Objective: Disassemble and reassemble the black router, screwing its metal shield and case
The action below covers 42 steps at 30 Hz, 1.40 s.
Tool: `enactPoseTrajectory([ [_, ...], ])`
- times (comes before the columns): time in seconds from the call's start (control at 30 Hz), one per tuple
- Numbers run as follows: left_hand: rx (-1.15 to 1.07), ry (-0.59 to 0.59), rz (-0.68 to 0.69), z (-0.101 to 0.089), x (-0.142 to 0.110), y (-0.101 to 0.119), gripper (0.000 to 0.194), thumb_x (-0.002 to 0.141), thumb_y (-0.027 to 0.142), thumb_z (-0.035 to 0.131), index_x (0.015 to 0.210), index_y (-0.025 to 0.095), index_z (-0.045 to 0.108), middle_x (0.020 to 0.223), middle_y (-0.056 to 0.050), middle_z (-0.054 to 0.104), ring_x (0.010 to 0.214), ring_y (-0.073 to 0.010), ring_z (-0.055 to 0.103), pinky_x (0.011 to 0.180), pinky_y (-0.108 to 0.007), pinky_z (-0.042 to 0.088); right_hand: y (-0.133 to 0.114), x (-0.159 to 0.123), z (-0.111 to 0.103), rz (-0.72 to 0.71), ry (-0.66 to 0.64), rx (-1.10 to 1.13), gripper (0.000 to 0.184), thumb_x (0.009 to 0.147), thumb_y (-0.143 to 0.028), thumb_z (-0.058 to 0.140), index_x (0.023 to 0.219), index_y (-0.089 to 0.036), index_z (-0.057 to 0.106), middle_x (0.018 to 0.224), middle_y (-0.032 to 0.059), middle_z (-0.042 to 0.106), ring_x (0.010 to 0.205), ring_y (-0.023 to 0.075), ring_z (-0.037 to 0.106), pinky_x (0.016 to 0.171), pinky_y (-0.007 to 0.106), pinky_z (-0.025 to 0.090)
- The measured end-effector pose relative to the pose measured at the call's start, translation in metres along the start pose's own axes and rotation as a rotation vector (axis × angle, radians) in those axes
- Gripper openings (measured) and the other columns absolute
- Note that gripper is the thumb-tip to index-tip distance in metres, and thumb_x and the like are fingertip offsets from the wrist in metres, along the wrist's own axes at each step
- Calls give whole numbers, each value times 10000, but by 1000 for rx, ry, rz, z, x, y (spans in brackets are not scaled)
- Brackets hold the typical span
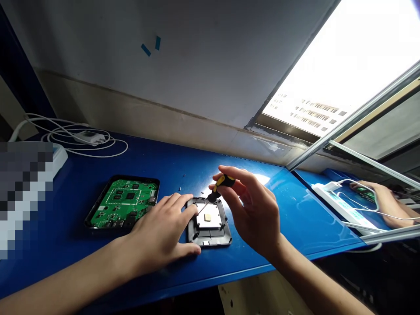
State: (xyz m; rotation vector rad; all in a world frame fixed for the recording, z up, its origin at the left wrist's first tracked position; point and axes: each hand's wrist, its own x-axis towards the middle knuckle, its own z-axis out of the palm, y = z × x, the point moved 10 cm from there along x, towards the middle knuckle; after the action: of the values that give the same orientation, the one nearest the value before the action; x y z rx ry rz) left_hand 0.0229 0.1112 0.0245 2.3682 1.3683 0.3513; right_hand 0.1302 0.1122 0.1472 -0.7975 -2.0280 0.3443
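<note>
My right hand is closed around the yellow-and-black handle of a small screwdriver. The thin shaft slants down to the upper left of a white plate with a tan square at its middle. That plate lies inside a black plastic cover on the blue table. Spread over the cover's left side, my left hand touches it with the index finger near the screwdriver's tip and the thumb at the lower edge. Left of that hand lies a black casing holding a green circuit board, its right side partly covered by the hand.
Several tiny screws lie behind the cover. A white adapter with coiled cable sits at the back left. A metal frame rises at the right; beyond it are a power strip and another person's hand.
</note>
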Motion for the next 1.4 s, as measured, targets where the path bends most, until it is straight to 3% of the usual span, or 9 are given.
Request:
enactPoseTrajectory([
  [0.23, -25, 68, 14, -3, 0, -1, 621, 723, 515, 847, 1248, 250, 646, 1498, -145, 527, 1395, -452, 452, 1073, -627, 455, -12, 10, 8, -74, 23, -168, 233, 929, -206, 697, 1158, -178, 663, 907, 20, 627, 757, 123, 635, 656, 286, 582],
  [0.47, 9, 48, 30, -2, -1, 2, 626, 754, 539, 817, 1269, 233, 634, 1532, -160, 486, 1401, -449, 441, 1089, -646, 431, -14, 3, 8, -71, -68, -72, 367, 1007, -135, 513, 1365, -209, 548, 1181, 79, 687, 929, 157, 718, 809, 345, 626],
  [0.67, 14, 27, 14, 1, -1, -1, 639, 756, 539, 817, 1285, 239, 619, 1544, -156, 471, 1407, -443, 430, 1077, -629, 446, -2, 1, 4, -20, 3, -85, 300, 988, -178, 591, 1285, -211, 603, 1033, 50, 682, 874, 157, 715, 765, 323, 632],
  [0.83, 11, 61, 20, -2, -1, -1, 627, 753, 536, 817, 1270, 237, 626, 1502, -156, 506, 1346, -409, 494, 1044, -589, 480, -11, 10, 12, -67, 21, -204, 227, 953, -249, 667, 1162, -162, 645, 942, 33, 624, 772, 121, 653, 667, 256, 595],
  [0.97, 3, 60, 26, -3, -1, -1, 620, 753, 529, 819, 1267, 238, 629, 1503, -154, 507, 1356, -411, 482, 1052, -589, 472, -13, 13, 11, -36, 11, -281, 242, 969, -281, 646, 1170, -147, 628, 977, 53, 676, 756, 127, 670, 666, 271, 594],
  [1.17, 4, 81, 27, -5, -2, 0, 579, 771, 529, 804, 1252, 259, 630, 1519, -135, 497, 1357, -399, 486, 1061, -591, 464, -12, 6, 4, 23, -27, -189, 276, 1004, -187, 515, 1273, -155, 568, 1121, 89, 720, 923, 157, 729, 799, 310, 638],
  [1.4, 27, 55, 27, -1, -2, -1, 606, 776, 535, 790, 1285, 256, 618, 1523, -141, 487, 1372, -417, 464, 1055, -595, 467, -19, 3, 3, -11, 50, -317, 187, 968, -244, 624, 1135, -162, 623, 951, 40, 710, 736, 115, 702, 670, 240, 599],
])
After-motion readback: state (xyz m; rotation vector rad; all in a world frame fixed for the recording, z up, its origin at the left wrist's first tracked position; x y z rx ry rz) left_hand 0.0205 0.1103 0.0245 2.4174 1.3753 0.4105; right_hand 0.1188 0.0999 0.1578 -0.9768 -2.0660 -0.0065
